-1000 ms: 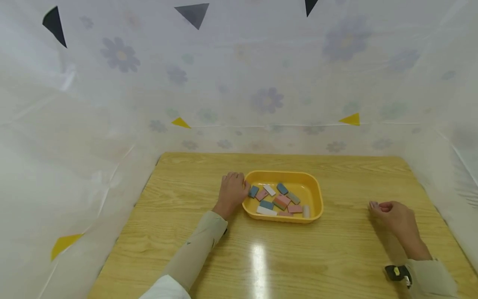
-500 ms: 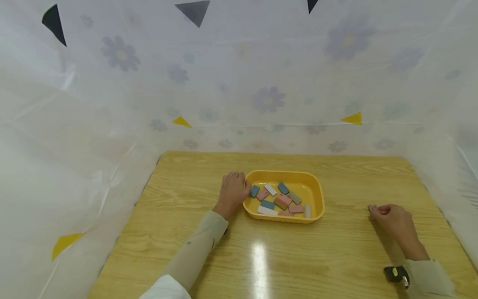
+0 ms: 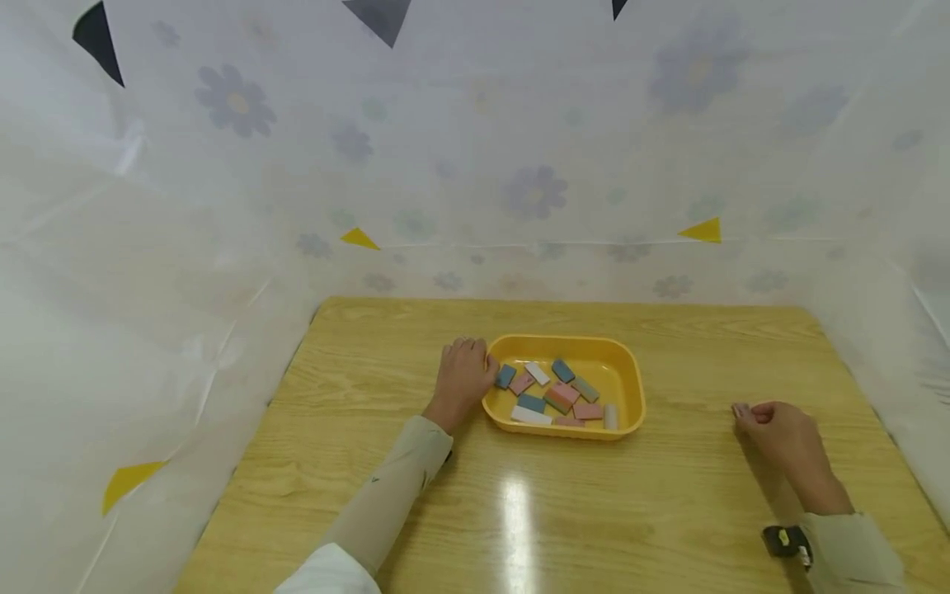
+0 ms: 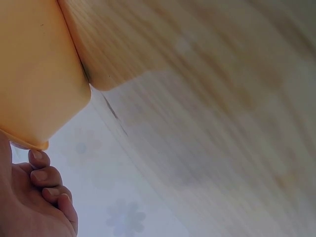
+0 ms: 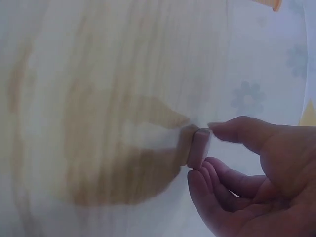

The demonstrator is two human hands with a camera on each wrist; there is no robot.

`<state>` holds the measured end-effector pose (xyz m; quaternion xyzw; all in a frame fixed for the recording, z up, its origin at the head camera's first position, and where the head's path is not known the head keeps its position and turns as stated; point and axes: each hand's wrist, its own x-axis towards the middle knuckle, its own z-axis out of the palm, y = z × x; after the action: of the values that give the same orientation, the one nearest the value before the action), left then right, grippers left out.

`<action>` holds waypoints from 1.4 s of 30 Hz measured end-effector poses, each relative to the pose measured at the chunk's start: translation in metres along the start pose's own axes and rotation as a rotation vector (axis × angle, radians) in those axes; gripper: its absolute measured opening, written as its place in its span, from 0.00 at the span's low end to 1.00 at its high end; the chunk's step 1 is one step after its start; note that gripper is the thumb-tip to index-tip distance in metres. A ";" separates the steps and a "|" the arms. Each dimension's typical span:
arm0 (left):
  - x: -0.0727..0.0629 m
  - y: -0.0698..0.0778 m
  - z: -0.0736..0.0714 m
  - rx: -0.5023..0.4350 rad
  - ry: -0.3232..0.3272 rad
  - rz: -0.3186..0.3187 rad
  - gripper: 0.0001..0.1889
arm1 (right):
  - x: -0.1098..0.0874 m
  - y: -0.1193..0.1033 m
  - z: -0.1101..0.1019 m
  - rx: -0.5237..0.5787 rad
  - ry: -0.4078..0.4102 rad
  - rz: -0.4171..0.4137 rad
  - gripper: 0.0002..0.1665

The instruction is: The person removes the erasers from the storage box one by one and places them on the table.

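Note:
A yellow plastic tray [image 3: 631, 355] sits mid-table with several small erasers in it, pink, blue, white and greenish. My left hand [image 3: 464, 379] grips its left rim; in the left wrist view the curled fingers [image 4: 47, 175] lie just under the lip. Well to the right of the tray, my right hand [image 3: 790, 441] pinches a small pinkish eraser [image 5: 199, 148] between thumb and fingertips. The right wrist view shows that eraser standing on edge, right at the tabletop, with its reflection beside it.
The wooden table [image 3: 416, 330] reaches back to a pale flower-patterned curtain [image 3: 534, 190], which also hangs along both sides. Black and yellow triangles [image 3: 701, 231] mark the curtain. A dark wrist strap [image 3: 787, 540] shows at the right cuff.
Over the last second my right hand has shifted slightly left, still pinching the eraser. My left hand keeps its grip on the tray, and the erasers inside have not moved.

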<state>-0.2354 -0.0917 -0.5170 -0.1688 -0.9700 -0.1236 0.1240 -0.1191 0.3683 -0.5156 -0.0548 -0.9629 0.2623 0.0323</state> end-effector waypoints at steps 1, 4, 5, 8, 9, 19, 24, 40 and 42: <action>0.000 0.000 0.000 0.000 -0.006 -0.001 0.12 | 0.000 -0.002 -0.001 0.001 -0.001 -0.005 0.26; 0.000 0.000 -0.001 0.000 -0.016 -0.005 0.12 | 0.000 -0.011 -0.004 0.005 0.004 -0.011 0.26; 0.001 0.000 -0.001 0.001 -0.017 -0.005 0.12 | 0.000 -0.016 -0.005 0.009 0.008 -0.010 0.26; 0.000 0.000 -0.002 -0.002 -0.017 -0.008 0.12 | 0.001 -0.033 -0.009 0.035 0.010 -0.013 0.25; 0.000 0.000 -0.003 -0.005 -0.017 -0.008 0.12 | 0.001 -0.040 -0.010 0.045 0.008 -0.021 0.25; -0.001 -0.001 -0.001 -0.021 -0.021 -0.014 0.12 | 0.000 -0.105 -0.007 0.100 -0.024 -0.136 0.20; 0.000 -0.002 0.001 -0.026 -0.004 -0.009 0.12 | -0.001 -0.132 0.006 0.120 -0.013 -0.199 0.16; 0.000 -0.001 0.001 -0.006 -0.006 -0.023 0.12 | 0.015 -0.172 0.054 0.207 -0.094 -0.275 0.09; -0.001 0.000 0.001 -0.009 -0.007 -0.021 0.12 | 0.018 -0.173 0.060 0.203 -0.109 -0.278 0.09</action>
<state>-0.2351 -0.0917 -0.5180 -0.1597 -0.9716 -0.1285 0.1185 -0.1573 0.1921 -0.4784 0.0968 -0.9301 0.3537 0.0216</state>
